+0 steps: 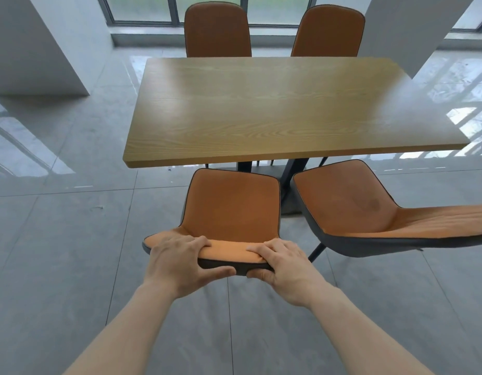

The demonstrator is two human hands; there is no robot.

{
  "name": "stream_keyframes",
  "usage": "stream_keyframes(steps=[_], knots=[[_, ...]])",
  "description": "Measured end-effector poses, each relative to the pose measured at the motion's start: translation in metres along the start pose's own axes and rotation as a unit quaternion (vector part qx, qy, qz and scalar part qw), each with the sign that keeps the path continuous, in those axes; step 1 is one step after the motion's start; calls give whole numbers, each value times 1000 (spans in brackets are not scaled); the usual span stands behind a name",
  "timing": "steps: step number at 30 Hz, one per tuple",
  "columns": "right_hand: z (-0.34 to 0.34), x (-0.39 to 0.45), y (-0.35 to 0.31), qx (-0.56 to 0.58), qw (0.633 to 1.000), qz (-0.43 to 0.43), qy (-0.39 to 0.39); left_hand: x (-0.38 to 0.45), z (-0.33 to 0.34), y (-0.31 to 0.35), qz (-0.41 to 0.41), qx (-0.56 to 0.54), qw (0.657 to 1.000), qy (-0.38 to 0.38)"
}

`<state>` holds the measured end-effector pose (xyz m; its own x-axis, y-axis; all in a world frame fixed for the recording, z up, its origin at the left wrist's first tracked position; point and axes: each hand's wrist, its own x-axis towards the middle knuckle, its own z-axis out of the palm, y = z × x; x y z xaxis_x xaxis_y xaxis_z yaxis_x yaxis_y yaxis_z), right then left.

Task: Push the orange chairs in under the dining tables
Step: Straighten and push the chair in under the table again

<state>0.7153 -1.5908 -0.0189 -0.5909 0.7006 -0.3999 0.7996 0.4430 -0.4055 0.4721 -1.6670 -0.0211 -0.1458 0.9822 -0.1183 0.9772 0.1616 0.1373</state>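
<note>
An orange chair (230, 204) with a dark shell stands just in front of the near edge of the wooden dining table (261, 109), its seat outside the tabletop. My left hand (180, 262) and my right hand (281, 263) both grip the top of its backrest, fingers over the front, thumbs on the dark back. A second orange chair (350, 209) stands to the right, turned at an angle, its seat also outside the table. Two more orange chairs (217, 29) (329, 31) stand at the table's far side, their seats hidden under the tabletop.
The table's dark pedestal base (288, 190) stands between the two near chairs. Glossy grey tiled floor (58, 239) surrounds everything. White pillars rise at the left (37, 44) and right (413, 31), with windows (142, 9) along the far wall.
</note>
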Motion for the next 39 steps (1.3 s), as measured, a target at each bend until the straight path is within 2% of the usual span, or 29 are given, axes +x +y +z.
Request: stream_keyframes(steps=[5,13,19,23,27,35,39], knots=[[-3,-7,8,-16,1000,-4,1,-8,-6,17,-12,19,1000,-9],[-23,-51,34,-40,999,1,-7,-30,0,85,-56,12,998,-15],[1,-49,33,-8,999,-8,37,-37,8,60,-16,-96,995,-23],[6,-43,40,-1,998,-25,57,-44,12,46,-52,-56,997,-17],[7,-37,49,-6,997,-36,69,-38,13,51,-54,-69,996,-16],[1,-30,54,-4,997,-48,59,-38,14,54,-66,-88,994,6],[3,-35,60,-13,998,-43,39,-44,15,61,-73,-93,993,-13]])
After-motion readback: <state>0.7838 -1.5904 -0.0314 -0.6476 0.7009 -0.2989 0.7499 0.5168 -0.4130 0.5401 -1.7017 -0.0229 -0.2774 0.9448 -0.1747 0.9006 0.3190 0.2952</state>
